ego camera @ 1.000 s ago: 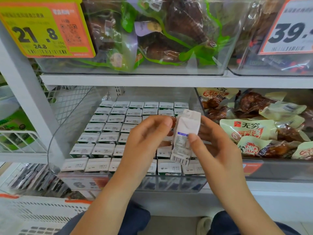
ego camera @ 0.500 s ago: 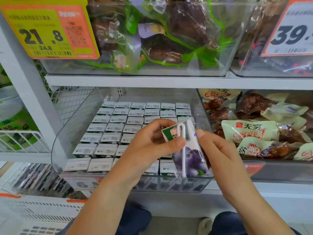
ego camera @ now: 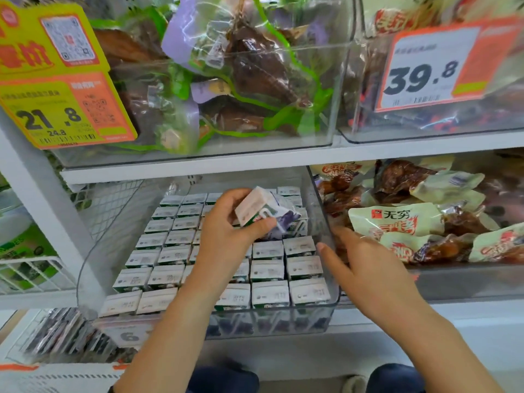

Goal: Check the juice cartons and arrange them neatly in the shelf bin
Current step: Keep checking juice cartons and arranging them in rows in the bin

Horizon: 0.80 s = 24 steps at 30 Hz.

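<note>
- Clear plastic shelf bin ahead of me, its floor packed with upright juice cartons in tidy rows, tops facing up.
- My left hand is over the middle of the bin, fingers and thumb curled round one loose carton, held clear above the rows.
- That carton is tilted: its long axis runs from upper left down to lower right, the pale end toward the back, the purple printed face toward the right wall.
- My right hand is empty, fingers straight and spread, hovering at the bin's right wall near the front corner, just beside the outer column.
- I can't see an open slot from here; my left forearm covers part of the middle columns, so a gap may be hidden there.
- The relation that counts: the held carton sits right over the far-right rows, already in the left hand, with the right hand close below and to the right.
- My read: it needs turning upright before it drops in line with its neighbours.
</note>
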{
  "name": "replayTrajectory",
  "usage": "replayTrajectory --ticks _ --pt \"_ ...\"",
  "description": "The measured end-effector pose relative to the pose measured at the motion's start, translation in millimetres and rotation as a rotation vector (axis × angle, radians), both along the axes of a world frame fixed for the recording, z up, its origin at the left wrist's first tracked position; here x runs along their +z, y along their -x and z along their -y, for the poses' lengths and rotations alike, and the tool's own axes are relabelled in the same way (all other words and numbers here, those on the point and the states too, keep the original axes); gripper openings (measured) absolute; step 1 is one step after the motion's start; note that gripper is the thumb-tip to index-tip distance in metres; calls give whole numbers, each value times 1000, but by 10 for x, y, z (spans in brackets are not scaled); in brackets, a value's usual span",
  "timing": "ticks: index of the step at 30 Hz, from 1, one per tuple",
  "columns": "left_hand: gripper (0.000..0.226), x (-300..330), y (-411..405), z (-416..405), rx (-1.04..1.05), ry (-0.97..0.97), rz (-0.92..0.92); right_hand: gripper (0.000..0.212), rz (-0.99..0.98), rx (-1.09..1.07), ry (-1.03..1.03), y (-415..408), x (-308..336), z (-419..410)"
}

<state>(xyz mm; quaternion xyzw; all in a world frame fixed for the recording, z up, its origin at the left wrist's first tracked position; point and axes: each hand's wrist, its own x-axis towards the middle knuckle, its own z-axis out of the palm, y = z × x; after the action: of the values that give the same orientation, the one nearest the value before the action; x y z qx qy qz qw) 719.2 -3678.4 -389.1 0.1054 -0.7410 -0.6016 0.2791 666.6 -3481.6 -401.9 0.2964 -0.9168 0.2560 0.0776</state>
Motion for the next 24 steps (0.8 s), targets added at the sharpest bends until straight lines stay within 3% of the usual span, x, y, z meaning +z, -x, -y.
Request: replayTrajectory --ticks 12,20,24 --pt "40 42 637 -6 -184 315 185 31 0 116 66 79 -50 -40" --pt "41 84 749 40 -182 275 287 37 -66 126 75 99 -83 -43" --pt "42 73 760 5 -154 356 292 39 -85 114 77 95 -83 -36"
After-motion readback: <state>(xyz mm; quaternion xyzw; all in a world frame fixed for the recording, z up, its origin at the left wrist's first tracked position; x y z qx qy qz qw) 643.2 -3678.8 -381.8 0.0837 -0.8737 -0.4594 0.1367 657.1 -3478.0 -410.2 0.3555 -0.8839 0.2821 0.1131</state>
